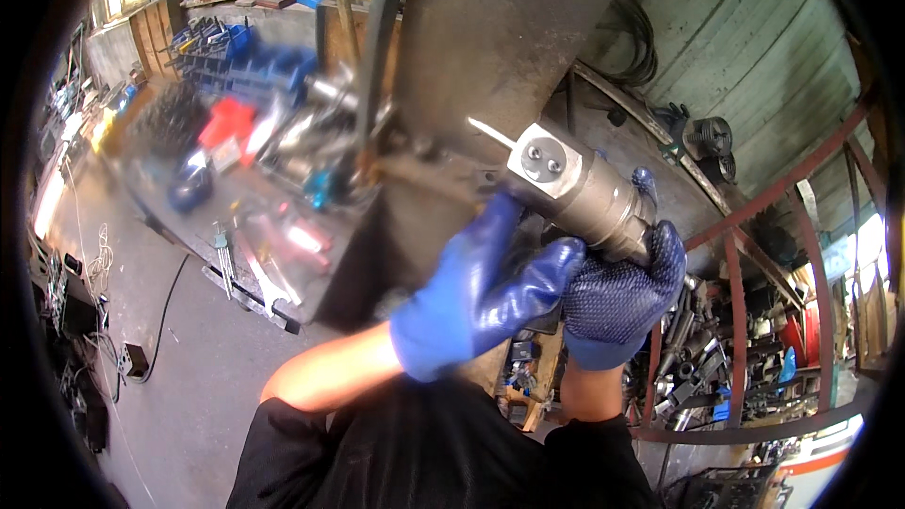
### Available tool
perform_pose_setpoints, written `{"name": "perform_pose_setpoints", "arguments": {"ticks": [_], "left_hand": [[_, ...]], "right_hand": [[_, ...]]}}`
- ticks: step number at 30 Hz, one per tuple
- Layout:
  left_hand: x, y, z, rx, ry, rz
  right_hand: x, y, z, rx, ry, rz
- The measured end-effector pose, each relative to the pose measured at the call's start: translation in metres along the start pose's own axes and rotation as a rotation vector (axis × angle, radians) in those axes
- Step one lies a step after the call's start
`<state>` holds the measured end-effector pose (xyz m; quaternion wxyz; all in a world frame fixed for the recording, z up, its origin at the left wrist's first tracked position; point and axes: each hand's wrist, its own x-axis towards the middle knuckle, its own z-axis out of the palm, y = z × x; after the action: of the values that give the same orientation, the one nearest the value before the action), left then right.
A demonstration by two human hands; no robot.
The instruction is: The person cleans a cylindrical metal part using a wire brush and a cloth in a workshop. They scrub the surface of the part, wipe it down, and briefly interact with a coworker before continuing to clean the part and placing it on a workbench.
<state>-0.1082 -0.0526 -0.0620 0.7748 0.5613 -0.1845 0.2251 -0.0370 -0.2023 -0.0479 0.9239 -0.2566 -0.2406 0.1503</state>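
Both my hands wear blue gloves. My right hand (pixel 617 297) is wrapped around the rear of a grey metal cylinder tool (pixel 594 193) with a square flanged end plate bearing two screw heads. A thin shiny tip sticks out from that end toward a large steel column (pixel 490 28). My left hand (pixel 490 287) rests just below the tool's front end, fingers curled against the underside near the column; whether it grips the tool I cannot tell.
A cluttered workbench (pixel 255 179) with tools, red and blue boxes stands at left, blurred. Blue storage bins (pixel 245 57) sit behind it. A rusty red metal rack (pixel 754 339) full of steel parts stands at right. Cables lie on the concrete floor (pixel 170 358).
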Motion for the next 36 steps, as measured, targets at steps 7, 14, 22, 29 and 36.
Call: {"name": "perform_pose_setpoints", "arguments": {"ticks": [7,14,22,29,36], "left_hand": [[-0.018,-0.021,-0.040,-0.033,0.016,-0.223],[-0.015,-0.036,-0.078,-0.063,-0.051,-0.276],[-0.021,-0.042,-0.095,-0.154,0.045,-0.371],[-0.030,-0.032,-0.087,0.235,0.111,-0.355],[-0.032,-0.037,-0.086,0.543,-0.170,-0.108]], "right_hand": [[0.015,-0.003,-0.016,0.165,0.105,0.139],[0.031,0.004,-0.010,-0.092,0.130,0.040],[0.027,0.010,-0.018,-0.399,0.133,0.071],[0.023,0.007,-0.006,-0.445,0.020,0.063],[0.017,-0.004,-0.006,-0.554,0.030,0.037]]}}
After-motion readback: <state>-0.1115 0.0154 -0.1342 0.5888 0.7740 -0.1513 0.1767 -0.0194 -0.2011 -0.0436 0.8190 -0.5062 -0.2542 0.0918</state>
